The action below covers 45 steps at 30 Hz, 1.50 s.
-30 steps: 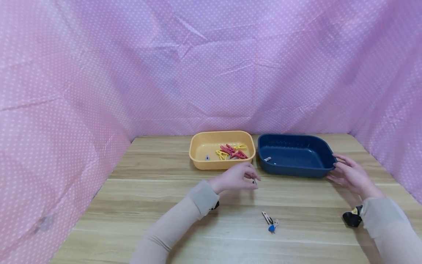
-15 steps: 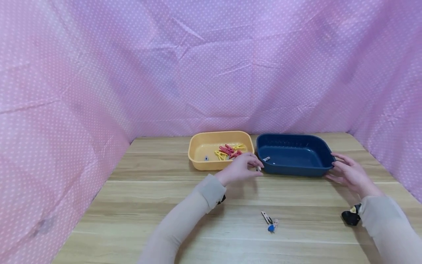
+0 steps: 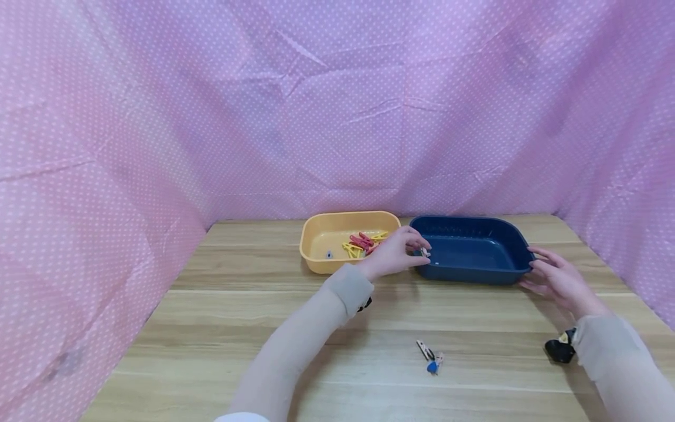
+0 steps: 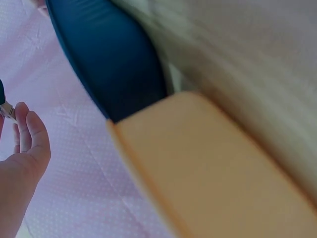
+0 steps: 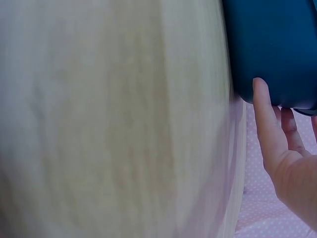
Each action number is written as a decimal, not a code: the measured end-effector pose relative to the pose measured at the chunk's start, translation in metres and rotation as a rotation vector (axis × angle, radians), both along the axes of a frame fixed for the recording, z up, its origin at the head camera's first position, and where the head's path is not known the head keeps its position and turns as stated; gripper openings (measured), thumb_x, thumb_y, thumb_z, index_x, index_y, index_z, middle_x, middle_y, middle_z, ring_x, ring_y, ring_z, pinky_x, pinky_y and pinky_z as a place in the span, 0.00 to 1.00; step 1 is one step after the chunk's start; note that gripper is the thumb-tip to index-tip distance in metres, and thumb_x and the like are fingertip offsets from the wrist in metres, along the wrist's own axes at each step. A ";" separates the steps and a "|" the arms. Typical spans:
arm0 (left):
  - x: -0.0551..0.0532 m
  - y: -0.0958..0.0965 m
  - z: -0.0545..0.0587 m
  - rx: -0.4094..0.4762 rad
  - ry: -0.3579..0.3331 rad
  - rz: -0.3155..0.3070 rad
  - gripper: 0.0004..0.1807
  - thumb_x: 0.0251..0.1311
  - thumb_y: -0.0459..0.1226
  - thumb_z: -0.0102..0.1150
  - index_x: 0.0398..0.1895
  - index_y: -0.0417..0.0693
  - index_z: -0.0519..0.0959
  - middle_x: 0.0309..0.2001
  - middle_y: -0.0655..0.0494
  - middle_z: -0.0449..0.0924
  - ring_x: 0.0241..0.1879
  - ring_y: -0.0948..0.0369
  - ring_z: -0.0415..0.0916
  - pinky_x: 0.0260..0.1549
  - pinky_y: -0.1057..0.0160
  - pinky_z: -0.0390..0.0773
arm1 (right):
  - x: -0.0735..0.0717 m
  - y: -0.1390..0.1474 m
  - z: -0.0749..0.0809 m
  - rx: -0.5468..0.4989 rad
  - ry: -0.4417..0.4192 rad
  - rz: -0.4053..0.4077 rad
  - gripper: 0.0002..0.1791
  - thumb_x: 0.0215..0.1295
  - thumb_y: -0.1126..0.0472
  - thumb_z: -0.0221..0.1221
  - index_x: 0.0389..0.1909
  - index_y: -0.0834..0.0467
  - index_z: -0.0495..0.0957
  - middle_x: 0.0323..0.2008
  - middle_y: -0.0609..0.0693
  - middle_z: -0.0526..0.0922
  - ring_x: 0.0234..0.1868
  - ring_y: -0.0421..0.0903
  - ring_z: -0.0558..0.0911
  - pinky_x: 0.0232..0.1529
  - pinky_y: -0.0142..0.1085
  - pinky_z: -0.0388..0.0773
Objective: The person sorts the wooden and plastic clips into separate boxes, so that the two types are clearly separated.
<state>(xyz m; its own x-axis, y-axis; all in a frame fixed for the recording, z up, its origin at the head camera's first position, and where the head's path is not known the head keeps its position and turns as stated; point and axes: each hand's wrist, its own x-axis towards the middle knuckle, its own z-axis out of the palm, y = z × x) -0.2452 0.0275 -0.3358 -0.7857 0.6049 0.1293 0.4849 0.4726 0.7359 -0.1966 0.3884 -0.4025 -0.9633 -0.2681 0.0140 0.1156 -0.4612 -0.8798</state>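
Note:
My left hand (image 3: 396,252) reaches over the near left corner of the dark blue basin (image 3: 474,274), palm down. Between thumb and fingertips it pinches a small pale clip (image 4: 8,110), partly cut off in the left wrist view. My right hand (image 3: 563,281) touches the basin's right end, its fingers fairly straight against the outer wall, as the right wrist view also shows. To the left, a yellow basin (image 3: 321,266) contains red clothespins (image 3: 361,240) and yellow clothespins (image 3: 352,251). My left hand hides part of that pile.
Nearer me on the wooden table (image 3: 221,328) lie a pale patterned clip (image 3: 425,350) and a piece with a blue heart shape (image 3: 432,367), close together. Behind both basins hangs a pink dotted cloth (image 3: 337,117). A small grey piece (image 3: 329,255) lies in the yellow basin.
My left hand has moved right and away from me, carrying the clip from in front of the yellow basin to the blue basin's rim. My right hand stays at the blue basin.

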 end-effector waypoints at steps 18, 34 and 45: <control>-0.030 0.014 0.008 0.015 0.001 0.092 0.13 0.57 0.38 0.65 0.44 0.45 0.82 0.45 0.53 0.73 0.51 0.55 0.76 0.50 0.70 0.77 | 0.004 0.005 -0.006 0.086 -0.026 -0.047 0.21 0.71 0.71 0.43 0.46 0.44 0.78 0.39 0.41 0.81 0.39 0.42 0.84 0.36 0.39 0.85; -0.045 0.038 -0.006 -0.104 -0.007 0.156 0.14 0.56 0.39 0.66 0.44 0.44 0.83 0.42 0.55 0.73 0.42 0.62 0.73 0.42 0.74 0.77 | 0.002 0.005 -0.004 0.077 -0.019 -0.064 0.22 0.70 0.72 0.42 0.46 0.45 0.78 0.39 0.41 0.81 0.39 0.42 0.83 0.36 0.39 0.85; -0.046 0.038 -0.015 -0.055 -0.049 0.176 0.14 0.56 0.38 0.66 0.45 0.43 0.82 0.41 0.54 0.73 0.42 0.62 0.72 0.42 0.72 0.76 | -0.001 0.001 -0.002 0.068 -0.001 -0.040 0.22 0.71 0.72 0.42 0.46 0.45 0.79 0.39 0.43 0.82 0.38 0.42 0.84 0.36 0.38 0.85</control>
